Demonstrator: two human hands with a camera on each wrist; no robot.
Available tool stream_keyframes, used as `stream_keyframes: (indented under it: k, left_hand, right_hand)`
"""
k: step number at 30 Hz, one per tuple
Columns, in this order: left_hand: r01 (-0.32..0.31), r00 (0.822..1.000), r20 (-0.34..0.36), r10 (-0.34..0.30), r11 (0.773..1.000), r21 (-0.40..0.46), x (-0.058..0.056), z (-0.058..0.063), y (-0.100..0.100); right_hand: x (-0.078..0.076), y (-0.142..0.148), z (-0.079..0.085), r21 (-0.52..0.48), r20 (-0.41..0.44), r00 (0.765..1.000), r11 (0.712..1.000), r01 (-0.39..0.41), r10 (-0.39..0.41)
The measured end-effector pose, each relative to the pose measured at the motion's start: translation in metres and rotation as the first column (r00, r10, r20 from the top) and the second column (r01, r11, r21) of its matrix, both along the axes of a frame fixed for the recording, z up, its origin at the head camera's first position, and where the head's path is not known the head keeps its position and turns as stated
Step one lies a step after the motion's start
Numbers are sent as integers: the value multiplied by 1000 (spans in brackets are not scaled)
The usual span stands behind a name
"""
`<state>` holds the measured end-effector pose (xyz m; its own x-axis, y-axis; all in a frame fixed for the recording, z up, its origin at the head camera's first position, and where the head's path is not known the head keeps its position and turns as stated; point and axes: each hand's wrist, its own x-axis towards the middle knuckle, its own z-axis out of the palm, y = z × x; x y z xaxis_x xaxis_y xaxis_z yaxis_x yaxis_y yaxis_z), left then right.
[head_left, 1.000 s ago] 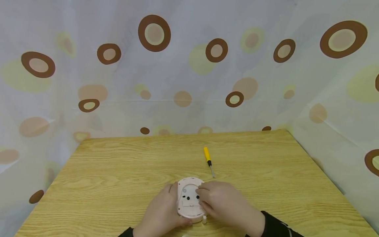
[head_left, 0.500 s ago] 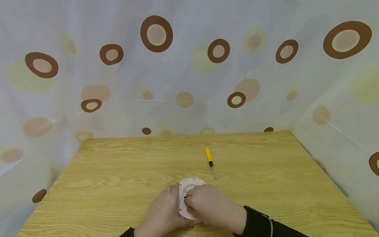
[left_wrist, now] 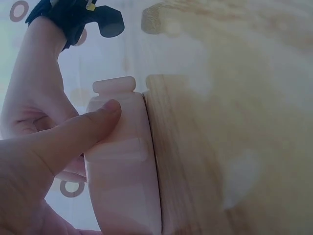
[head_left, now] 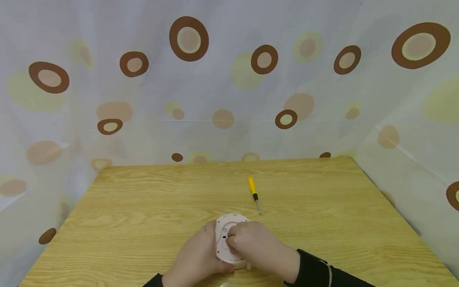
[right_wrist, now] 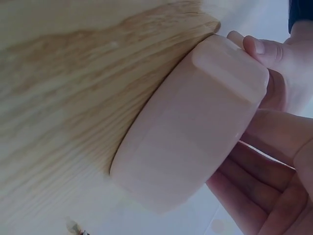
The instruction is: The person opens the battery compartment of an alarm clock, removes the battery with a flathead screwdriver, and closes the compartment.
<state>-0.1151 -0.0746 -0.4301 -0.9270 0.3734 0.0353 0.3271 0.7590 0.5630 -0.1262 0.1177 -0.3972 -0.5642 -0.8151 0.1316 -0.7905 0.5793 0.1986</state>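
A pale pink alarm clock (head_left: 221, 255) lies face down on the table, its back facing up. My left hand (head_left: 197, 255) grips it by the left side, and in the left wrist view the thumb (left_wrist: 105, 122) presses its side wall near a stubby foot (left_wrist: 115, 86). Over the back, my right hand (head_left: 252, 245) curls its fingers where the small black knobs sit. It seems to pinch a knob, though hand and fingertips hide the spot. A small black switch (head_left: 224, 237) and speaker holes (head_left: 225, 230) show beside the fingers.
Beyond the clock, a screwdriver (head_left: 253, 191) with a yellow handle lies on the wooden table (head_left: 161, 195), its tip toward me. A patterned cloth (head_left: 222, 79) hangs around the table's back and sides.
My right hand has moved left across the clock's back and now covers both black knobs, which showed one second ago. The left hand keeps its grip; the screwdriver stays put.
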Motion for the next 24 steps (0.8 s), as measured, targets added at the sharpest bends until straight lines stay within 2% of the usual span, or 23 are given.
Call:
stream_keyframes:
  k: [7, 13, 17, 24]
  left_hand:
    - [-1, 1000, 3, 1, 1000, -3, 0, 0, 0]
    - [-12, 999, -34, 12, 1000, -5, 2, -2, 1]
    - [-20, 999, -37, 20, 1000, -5, 2, -3, 1]
    - [-11, 1000, -23, 11, 1000, -11, 1, -2, 1]
  right_hand:
    - [3, 0, 0, 137, -135, 991, 991, 1, 17]
    - [5, 0, -4, 179, -270, 958, 983, -45, 93]
    - [4, 0, -7, 165, -292, 949, 984, -71, 117]
    - [3, 0, -7, 145, -287, 948, 985, -96, 134]
